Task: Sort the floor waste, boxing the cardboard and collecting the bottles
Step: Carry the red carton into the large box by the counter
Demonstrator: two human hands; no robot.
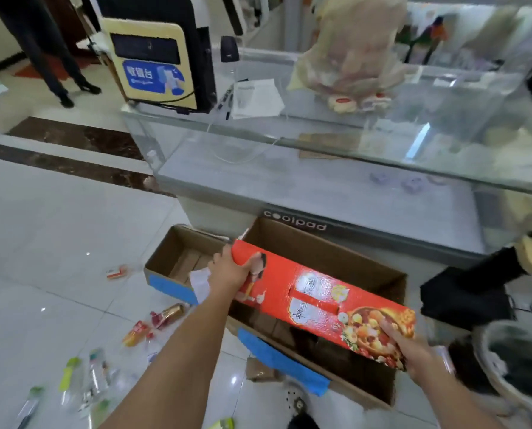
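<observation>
Two hands on red carton

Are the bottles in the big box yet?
No, the bottles lie on the floor, left of the box.

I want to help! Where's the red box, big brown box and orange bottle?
red box [317,301], head view, printed side
big brown box [320,252], head view, far wall
orange bottle [132,336], head view, body
</observation>
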